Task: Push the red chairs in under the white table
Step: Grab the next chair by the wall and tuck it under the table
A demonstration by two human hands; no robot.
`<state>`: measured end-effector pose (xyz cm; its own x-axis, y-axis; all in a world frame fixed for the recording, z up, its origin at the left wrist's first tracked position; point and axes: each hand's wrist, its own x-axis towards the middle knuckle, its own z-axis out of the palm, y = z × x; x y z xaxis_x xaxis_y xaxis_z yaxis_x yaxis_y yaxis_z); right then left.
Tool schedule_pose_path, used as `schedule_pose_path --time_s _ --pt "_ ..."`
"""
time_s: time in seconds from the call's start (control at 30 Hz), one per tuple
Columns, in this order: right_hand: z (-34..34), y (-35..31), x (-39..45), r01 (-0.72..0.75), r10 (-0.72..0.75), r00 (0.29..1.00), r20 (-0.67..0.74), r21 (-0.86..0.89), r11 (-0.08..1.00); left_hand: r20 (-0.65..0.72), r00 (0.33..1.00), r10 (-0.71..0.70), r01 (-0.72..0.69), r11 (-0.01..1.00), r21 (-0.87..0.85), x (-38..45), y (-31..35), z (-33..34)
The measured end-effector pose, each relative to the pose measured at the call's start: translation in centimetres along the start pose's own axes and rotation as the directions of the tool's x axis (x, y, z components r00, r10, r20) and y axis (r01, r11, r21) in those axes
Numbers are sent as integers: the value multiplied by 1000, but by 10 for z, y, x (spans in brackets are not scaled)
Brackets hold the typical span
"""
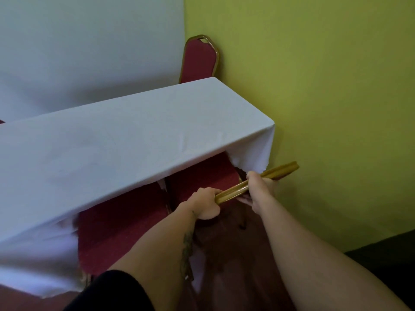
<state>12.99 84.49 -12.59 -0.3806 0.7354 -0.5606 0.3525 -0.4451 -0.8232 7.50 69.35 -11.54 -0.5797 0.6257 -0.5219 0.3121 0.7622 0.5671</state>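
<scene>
Red chair (202,176) at the right end of the white counter (112,149), its seat already partly beneath the hanging cloth (253,151); the gold top rail (258,179) of its backrest projects toward the viewer, near the counter's right corner. Left hand (203,204) and right hand (261,184) are both closed around this rail, the left grip at the near-left end, the right grip toward the middle, with bare rail showing between them and beyond the right hand. A second red chair (121,223) stands just beside it to the left, likewise tucked under the cloth edge; a third red chair (199,59) stands on the far side of the counter against the green wall (336,86).

Handling, as judged: the metal frame looks stiff and moderately heavy, the upholstery soft; the top rail is the sound place to hold, since a two-handed push there should keep the chair square. The smooth rail may slip in the palms. The cloth is light and loose and could bunch or drag if the backrest catches it.

Clearance: little open room on the right, where the wall runs close to the counter's end; the neighbouring chair bounds the left. The free path appears to lie straight ahead, under the counter
</scene>
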Motion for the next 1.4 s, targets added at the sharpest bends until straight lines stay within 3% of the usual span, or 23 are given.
schedule_pose_path --time_s 0.3,0.43,0.67,0.83,1.03,1.13,1.23,1.3,1.4 --pt "4 -3 17 8 -8 1000 -7 -52 999 -64 995 -81 76 994 -78 18 3 8" --pt "2 -1 18 23 -23 1000 -4 -69 997 -122 982 -141 139 990 -25 5 8 10" --pt "-7 0 12 -11 46 986 160 -212 977 -166 979 -117 121 993 14 -69 -21 -8" --pt "6 16 -31 21 -2 996 93 -209 978 -174 972 -155 166 985 49 -126 -57 -22" --pt "28 52 -108 40 58 976 210 -438 898 -180 974 -141 154 986 60 -191 -104 -40" --pt "37 81 -151 39 139 951 276 -554 832 -117 991 -64 75 993 96 -219 -134 -46" --pt "48 116 -189 -1 205 943 262 -613 790 35 999 -30 28 999 46 -240 -160 -42" --pt "56 135 -208 -12 194 953 231 -614 789 122 993 0 -2 1000 15 -249 -171 -38" --pt "61 154 -229 -30 131 978 160 -520 854 207 976 61 -86 990 113 -261 -178 -32"
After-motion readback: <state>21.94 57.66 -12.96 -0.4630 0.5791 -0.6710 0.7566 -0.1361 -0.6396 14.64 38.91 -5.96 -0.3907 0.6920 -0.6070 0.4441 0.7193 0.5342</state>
